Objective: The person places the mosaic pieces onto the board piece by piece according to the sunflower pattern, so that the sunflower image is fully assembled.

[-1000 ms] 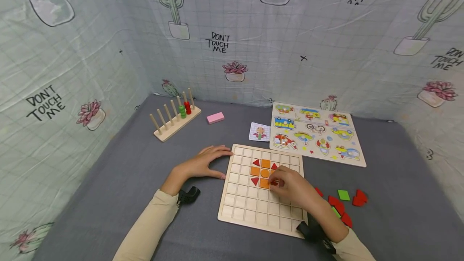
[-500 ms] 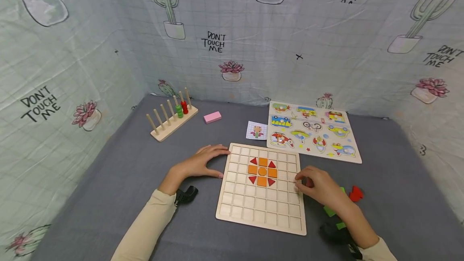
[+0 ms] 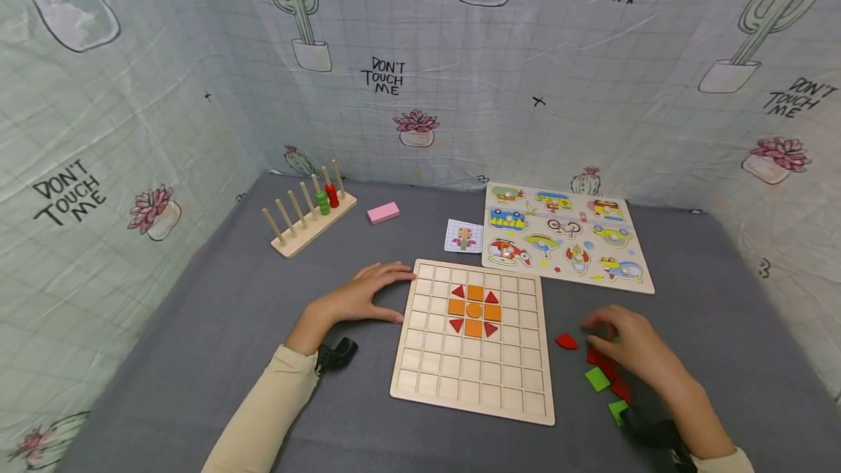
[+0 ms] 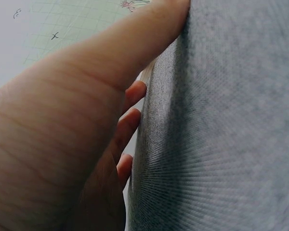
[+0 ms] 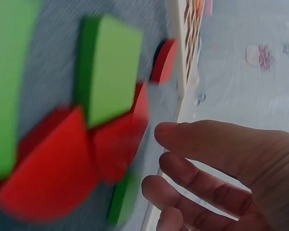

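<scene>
A wooden grid board (image 3: pixel 473 378) lies on the grey table, with orange squares, an orange circle and red triangles (image 3: pixel 474 309) set in a small pattern near its top middle. My left hand (image 3: pixel 368 294) rests flat on the table against the board's left edge (image 4: pixel 147 74), fingers straight. My right hand (image 3: pixel 624 341) hovers over loose red pieces (image 3: pixel 604 367) and green pieces (image 3: pixel 597 379) to the right of the board, fingers relaxed (image 5: pixel 197 163) and holding nothing. One red piece (image 3: pixel 566 341) lies apart, just left of that hand. The red and green blocks (image 5: pixel 106 77) fill the right wrist view.
A vehicle peg puzzle (image 3: pixel 565 236) lies behind the board at the right, with a small pattern card (image 3: pixel 463 236) beside it. A wooden peg rack with green and red rings (image 3: pixel 309 214) and a pink block (image 3: pixel 383 212) stand at the back left. Printed cloth walls surround the table.
My right hand has left the pattern on the board and moved right, off the board, to the loose red and green pieces. The left hand has stayed put.
</scene>
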{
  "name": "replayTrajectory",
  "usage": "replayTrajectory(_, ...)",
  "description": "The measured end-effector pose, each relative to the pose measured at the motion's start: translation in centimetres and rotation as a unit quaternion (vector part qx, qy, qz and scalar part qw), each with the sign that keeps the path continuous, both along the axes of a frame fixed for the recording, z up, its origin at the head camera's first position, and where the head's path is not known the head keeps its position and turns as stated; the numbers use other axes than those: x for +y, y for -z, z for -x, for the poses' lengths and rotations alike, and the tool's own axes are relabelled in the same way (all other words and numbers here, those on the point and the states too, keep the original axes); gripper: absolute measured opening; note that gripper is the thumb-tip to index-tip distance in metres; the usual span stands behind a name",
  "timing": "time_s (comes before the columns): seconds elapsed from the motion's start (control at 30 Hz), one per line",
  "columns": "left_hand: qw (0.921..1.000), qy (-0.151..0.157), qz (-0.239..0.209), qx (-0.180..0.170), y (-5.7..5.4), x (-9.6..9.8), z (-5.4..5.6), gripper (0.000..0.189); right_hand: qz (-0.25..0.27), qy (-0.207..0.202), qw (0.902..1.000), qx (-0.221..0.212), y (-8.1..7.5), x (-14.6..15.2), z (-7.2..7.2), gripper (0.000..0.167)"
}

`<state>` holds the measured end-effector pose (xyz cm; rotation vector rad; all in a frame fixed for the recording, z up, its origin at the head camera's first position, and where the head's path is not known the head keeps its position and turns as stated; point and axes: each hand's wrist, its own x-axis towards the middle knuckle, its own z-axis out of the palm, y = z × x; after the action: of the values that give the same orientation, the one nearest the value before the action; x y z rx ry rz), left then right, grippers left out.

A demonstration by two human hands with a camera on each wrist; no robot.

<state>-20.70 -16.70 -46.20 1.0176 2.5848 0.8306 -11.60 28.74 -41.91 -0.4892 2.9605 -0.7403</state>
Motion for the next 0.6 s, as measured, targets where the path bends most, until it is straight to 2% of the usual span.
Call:
replayTrajectory(0.33,1.0000,-0.003,-0.002,-0.009,0.1,-0.1,-0.1,0.075,-0.002,0.012,0.9999,-0.009,0.4,2.6,-0.8,0.015)
replayTrajectory(0.6,0.9999,-0.004,-0.002,-0.010,-0.2,0.0,-0.2,0.075,-0.006,0.018,0.9989,-0.042,0.5,3.1,-0.7,0.022)
